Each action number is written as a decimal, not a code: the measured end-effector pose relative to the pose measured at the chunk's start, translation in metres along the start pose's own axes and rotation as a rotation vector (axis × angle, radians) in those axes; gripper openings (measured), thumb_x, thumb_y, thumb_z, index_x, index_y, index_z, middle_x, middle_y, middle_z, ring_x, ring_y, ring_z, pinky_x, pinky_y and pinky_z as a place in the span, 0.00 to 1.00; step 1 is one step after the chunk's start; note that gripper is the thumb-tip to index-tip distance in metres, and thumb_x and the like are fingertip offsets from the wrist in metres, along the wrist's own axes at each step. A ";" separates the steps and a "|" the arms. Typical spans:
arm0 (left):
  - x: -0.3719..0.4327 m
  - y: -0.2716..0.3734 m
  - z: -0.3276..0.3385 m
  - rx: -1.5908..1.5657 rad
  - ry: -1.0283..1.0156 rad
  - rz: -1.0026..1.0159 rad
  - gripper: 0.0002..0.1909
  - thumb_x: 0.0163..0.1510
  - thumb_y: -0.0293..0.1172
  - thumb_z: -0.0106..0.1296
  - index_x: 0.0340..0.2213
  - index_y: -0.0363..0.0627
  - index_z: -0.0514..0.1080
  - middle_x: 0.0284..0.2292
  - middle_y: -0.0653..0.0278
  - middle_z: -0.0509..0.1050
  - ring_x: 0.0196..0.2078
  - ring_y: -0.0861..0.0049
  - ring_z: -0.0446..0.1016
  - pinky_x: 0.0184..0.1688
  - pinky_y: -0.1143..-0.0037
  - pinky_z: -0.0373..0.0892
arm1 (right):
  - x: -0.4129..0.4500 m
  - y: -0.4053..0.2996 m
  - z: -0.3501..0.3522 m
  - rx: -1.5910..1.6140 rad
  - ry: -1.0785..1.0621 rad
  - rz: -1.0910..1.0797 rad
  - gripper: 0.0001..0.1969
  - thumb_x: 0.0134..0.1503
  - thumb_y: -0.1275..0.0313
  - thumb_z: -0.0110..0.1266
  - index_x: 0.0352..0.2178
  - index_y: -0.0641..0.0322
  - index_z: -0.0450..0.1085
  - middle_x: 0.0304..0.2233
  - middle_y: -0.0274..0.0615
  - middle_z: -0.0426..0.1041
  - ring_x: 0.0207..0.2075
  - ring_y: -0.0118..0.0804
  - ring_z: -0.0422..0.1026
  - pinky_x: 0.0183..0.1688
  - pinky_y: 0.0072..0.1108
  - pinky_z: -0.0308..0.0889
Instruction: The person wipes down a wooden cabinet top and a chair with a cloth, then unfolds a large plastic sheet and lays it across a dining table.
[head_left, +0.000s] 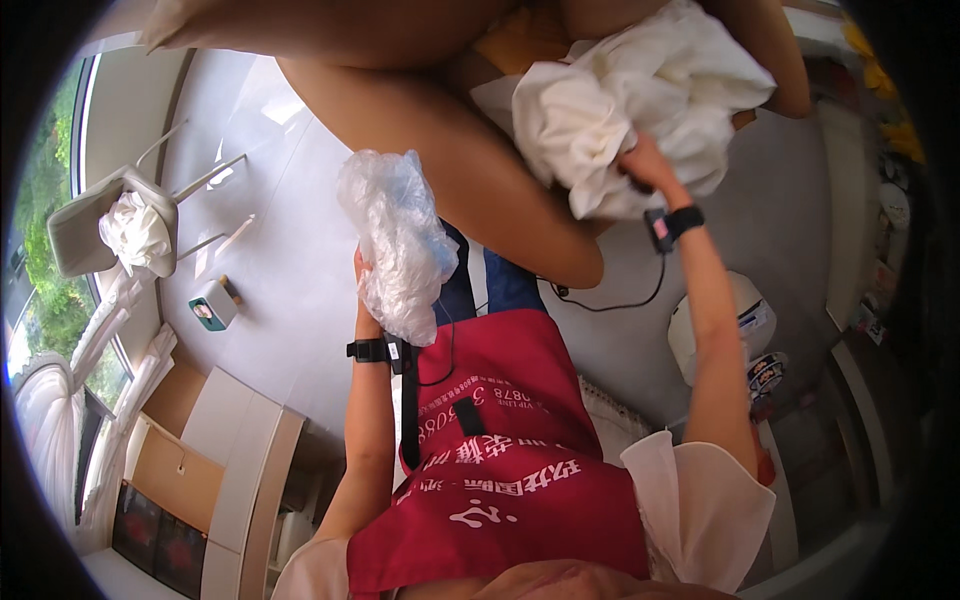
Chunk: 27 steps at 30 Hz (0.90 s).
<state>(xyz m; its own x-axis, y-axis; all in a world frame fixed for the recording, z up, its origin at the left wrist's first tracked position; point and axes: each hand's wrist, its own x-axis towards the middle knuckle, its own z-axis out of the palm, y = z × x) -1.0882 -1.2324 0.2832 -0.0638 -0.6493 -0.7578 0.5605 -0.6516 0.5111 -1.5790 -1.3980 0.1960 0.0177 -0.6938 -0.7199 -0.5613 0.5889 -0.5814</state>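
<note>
A crumpled bundle of clear plastic film (397, 240), possibly bags, is in my left hand (362, 270). The bundle hides most of those fingers. On the right, my right hand (649, 163) grips the near side of a bunched white cloth (675, 90); its fingertips are partly lost in the folds. The cloth lies over a brown, leather-like piece of furniture (450, 165) with broad curved sides. Part of an orange-yellow item (525, 41) shows behind the cloth. Each wrist carries a black strap with a small device.
A pale chair (79, 236) with another crumpled white cloth (136, 231) on it stands by the window. On the floor are a small white-and-green box (213, 306) and a black cable (615, 308). A rounded white object (686, 337) sits beyond my right forearm. Cabinets (225, 427) stand lower left.
</note>
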 end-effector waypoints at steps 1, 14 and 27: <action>-0.007 0.002 0.000 -0.008 0.004 0.002 0.41 0.51 0.50 0.67 0.57 0.36 0.65 0.47 0.59 0.77 0.46 0.74 0.79 0.49 0.71 0.78 | -0.024 -0.013 0.016 -0.004 -0.079 0.091 0.18 0.52 0.71 0.62 0.44 0.67 0.72 0.26 0.40 0.77 0.24 0.30 0.74 0.29 0.29 0.72; -0.078 0.081 -0.127 -0.131 0.119 0.075 0.39 0.52 0.48 0.67 0.57 0.36 0.65 0.47 0.59 0.78 0.46 0.74 0.79 0.49 0.71 0.78 | -0.204 -0.059 0.173 0.616 -0.263 0.343 0.30 0.62 0.59 0.58 0.61 0.62 0.62 0.55 0.39 0.69 0.53 0.31 0.67 0.55 0.26 0.65; -0.241 0.113 -0.512 -0.188 0.059 0.136 0.37 0.53 0.46 0.66 0.57 0.37 0.66 0.47 0.60 0.78 0.46 0.75 0.79 0.49 0.71 0.78 | -0.372 -0.167 0.537 0.788 -0.054 0.182 0.28 0.63 0.53 0.54 0.58 0.58 0.64 0.48 0.38 0.72 0.44 0.33 0.71 0.44 0.27 0.68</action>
<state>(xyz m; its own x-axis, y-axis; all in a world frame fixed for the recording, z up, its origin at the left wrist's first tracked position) -0.5864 -0.9489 0.3159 0.0678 -0.6988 -0.7121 0.7048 -0.4717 0.5299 -1.0476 -1.0158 0.3580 0.0336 -0.5497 -0.8347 0.1883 0.8237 -0.5349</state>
